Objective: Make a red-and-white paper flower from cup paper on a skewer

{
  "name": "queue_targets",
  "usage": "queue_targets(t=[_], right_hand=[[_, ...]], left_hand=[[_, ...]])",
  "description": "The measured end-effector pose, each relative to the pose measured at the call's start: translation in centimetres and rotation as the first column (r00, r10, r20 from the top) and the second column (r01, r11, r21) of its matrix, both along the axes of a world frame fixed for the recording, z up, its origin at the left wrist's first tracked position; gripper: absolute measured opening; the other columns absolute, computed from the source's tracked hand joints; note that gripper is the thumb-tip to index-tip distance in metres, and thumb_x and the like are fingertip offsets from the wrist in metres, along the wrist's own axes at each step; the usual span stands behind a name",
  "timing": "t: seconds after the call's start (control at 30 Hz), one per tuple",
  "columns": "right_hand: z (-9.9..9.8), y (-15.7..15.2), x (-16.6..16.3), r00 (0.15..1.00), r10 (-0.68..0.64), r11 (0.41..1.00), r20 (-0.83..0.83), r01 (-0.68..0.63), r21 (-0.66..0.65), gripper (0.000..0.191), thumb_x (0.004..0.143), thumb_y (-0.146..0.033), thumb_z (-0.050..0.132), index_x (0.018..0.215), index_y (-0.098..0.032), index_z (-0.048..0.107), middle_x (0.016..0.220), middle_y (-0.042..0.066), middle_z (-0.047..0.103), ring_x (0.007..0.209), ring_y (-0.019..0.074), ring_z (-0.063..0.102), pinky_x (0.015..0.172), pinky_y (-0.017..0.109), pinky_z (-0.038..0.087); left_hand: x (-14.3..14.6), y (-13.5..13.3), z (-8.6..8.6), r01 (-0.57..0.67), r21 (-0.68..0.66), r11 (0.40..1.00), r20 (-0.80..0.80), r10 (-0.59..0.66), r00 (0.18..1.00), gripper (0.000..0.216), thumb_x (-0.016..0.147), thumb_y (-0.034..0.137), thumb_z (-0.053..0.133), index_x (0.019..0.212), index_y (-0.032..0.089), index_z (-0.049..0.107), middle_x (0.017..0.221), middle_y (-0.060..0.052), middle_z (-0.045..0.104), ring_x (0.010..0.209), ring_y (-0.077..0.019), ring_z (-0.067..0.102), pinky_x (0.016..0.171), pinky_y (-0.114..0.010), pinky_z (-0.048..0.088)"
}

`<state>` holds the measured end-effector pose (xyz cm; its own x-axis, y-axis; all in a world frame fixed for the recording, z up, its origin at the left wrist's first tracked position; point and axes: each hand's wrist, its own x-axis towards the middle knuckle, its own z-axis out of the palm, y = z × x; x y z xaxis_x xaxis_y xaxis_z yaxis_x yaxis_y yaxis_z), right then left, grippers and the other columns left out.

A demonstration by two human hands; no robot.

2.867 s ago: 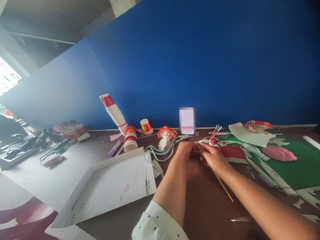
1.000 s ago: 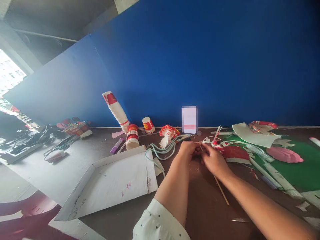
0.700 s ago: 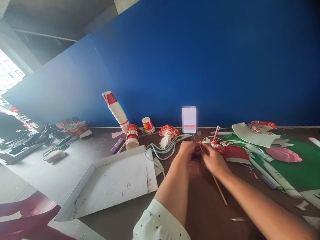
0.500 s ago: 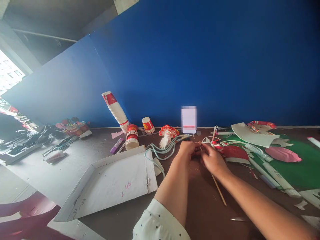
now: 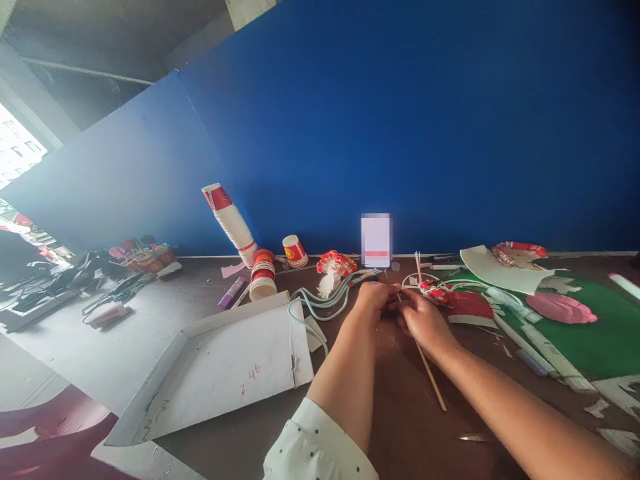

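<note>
My right hand (image 5: 426,321) is closed around a thin wooden stick (image 5: 431,380), whose lower end slants down towards me over the dark table. The stick's upper end shows between my two hands. My left hand (image 5: 379,297) has its fingers pinched together right beside that end; whatever they grip is hidden. Just behind the right hand are thin white and pink strips (image 5: 419,264) and a red-and-white cut paper piece (image 5: 435,292). A curved red paper piece (image 5: 470,305) lies to the right of them.
To the left are a white cardboard tray (image 5: 235,367), pale cords (image 5: 330,303), a red-and-white paper flower (image 5: 334,270), stacked paper cups (image 5: 233,227) and a purple glue stick (image 5: 231,293). On the right lie a green sheet (image 5: 610,333), a pink oval (image 5: 563,309) and a blade-like sliver (image 5: 473,438).
The stick's lower end has swung slightly left, and more of its upper end shows between my fingers. The thin strips behind my right hand have shifted a little left. The view has moved slightly.
</note>
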<state>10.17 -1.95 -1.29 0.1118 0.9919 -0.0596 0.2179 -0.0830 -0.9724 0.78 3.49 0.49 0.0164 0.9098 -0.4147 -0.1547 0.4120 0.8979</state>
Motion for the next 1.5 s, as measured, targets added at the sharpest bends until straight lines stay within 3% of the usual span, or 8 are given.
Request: queue_targets(t=[0.1, 0.23, 0.37, 0.5, 0.63, 0.87, 1.1, 1.5], right_hand=[[0.5, -0.2, -0.2, 0.996, -0.001, 1.0, -0.091, -0.001, -0.025, 0.042, 0.074, -0.021, 0.047, 0.113, -0.018, 0.062, 0.069, 0.003, 0.067, 0.045, 0.0137, 0.048, 0.04, 0.024, 0.035], [0.8, -0.3, -0.5, 0.937, -0.035, 0.996, -0.348, 0.002, -0.094, 0.039, 0.069, -0.017, 0.051, 0.106, -0.02, 0.062, 0.075, 0.002, 0.067, 0.045, 0.0093, 0.043, 0.038, 0.02, 0.027], [0.8, -0.1, -0.7, 0.792, -0.068, 0.991, -0.606, -0.016, -0.132, 0.033, 0.064, -0.012, 0.056, 0.096, -0.02, 0.06, 0.067, -0.001, 0.06, 0.042, 0.0054, 0.037, 0.035, 0.014, 0.018], [1.0, 0.1, -0.7, 0.652, -0.086, 0.983, -0.753, -0.067, -0.17, 0.03, 0.063, -0.006, 0.058, 0.09, -0.02, 0.057, 0.065, -0.002, 0.057, 0.041, 0.0028, 0.035, 0.033, 0.01, 0.016], [1.2, 0.1, -0.5, 0.608, -0.105, 0.976, -0.787, -0.088, -0.198, 0.032, 0.064, -0.002, 0.056, 0.089, -0.02, 0.056, 0.066, -0.002, 0.057, 0.04, 0.0022, 0.036, 0.03, 0.008, 0.017], [1.4, 0.1, -0.4, 0.628, -0.135, 0.971, -0.766, -0.068, -0.227, 0.033, 0.066, 0.0, 0.053, 0.09, -0.021, 0.055, 0.064, -0.003, 0.054, 0.039, 0.0024, 0.037, 0.029, 0.008, 0.017], [1.6, 0.0, -0.4, 0.634, -0.169, 0.967, -0.755, -0.041, -0.251, 0.029, 0.068, 0.003, 0.052, 0.084, -0.02, 0.055, 0.06, -0.004, 0.05, 0.037, 0.0021, 0.039, 0.028, 0.008, 0.017], [1.3, 0.4, -0.2, 0.641, -0.23, 0.958, -0.732, 0.015, -0.288, 0.033, 0.068, 0.003, 0.051, 0.092, -0.02, 0.056, 0.06, -0.004, 0.052, 0.037, 0.0024, 0.039, 0.029, 0.009, 0.018]], left_hand=[[0.0, 0.3, -0.6, 0.014, 0.01, 1.0, 0.014, -0.014, 1.0, 0.029, 0.064, 0.02, 0.082, 0.059, 0.012, 0.055, 0.05, 0.002, 0.05, 0.042, -0.0068, 0.045, 0.039, -0.019, 0.035], [-0.1, 0.4, -0.6, 0.033, 0.008, 0.999, 0.005, -0.033, 0.999, 0.026, 0.067, 0.019, 0.08, 0.06, 0.012, 0.056, 0.05, 0.002, 0.05, 0.039, -0.0058, 0.043, 0.038, -0.019, 0.032], [-0.1, 0.1, 0.0, 0.03, 0.003, 1.0, -0.055, -0.03, 0.998, 0.023, 0.07, 0.016, 0.077, 0.061, 0.012, 0.056, 0.051, 0.002, 0.051, 0.039, -0.0063, 0.044, 0.039, -0.02, 0.031], [-0.1, -0.2, 0.6, 0.041, 0.002, 0.999, -0.113, -0.04, 0.993, 0.025, 0.073, 0.018, 0.075, 0.058, 0.012, 0.055, 0.048, 0.002, 0.048, 0.038, -0.0063, 0.042, 0.038, -0.02, 0.027], [-0.1, -0.2, 0.4, 0.054, 0.009, 0.999, -0.095, -0.053, 0.994, 0.024, 0.075, 0.018, 0.073, 0.06, 0.012, 0.055, 0.046, 0.002, 0.047, 0.037, -0.0057, 0.04, 0.038, -0.02, 0.028], [-0.4, 0.5, -1.0, 0.087, 0.046, 0.995, -0.082, -0.083, 0.993, 0.023, 0.073, 0.023, 0.076, 0.064, 0.011, 0.059, 0.052, 0.0, 0.052, 0.041, -0.0057, 0.044, 0.041, -0.019, 0.03], [-0.5, 0.8, -1.3, 0.113, 0.045, 0.993, -0.042, -0.112, 0.993, 0.025, 0.076, 0.023, 0.074, 0.062, 0.01, 0.058, 0.05, 0.001, 0.048, 0.04, -0.005, 0.043, 0.04, -0.018, 0.029], [-1.1, -0.1, 0.3, 0.161, 0.003, 0.987, 0.075, -0.161, 0.984, 0.025, 0.085, 0.024, 0.064, 0.065, 0.01, 0.059, 0.054, 0.0, 0.052, 0.046, -0.0055, 0.048, 0.046, -0.017, 0.039]])
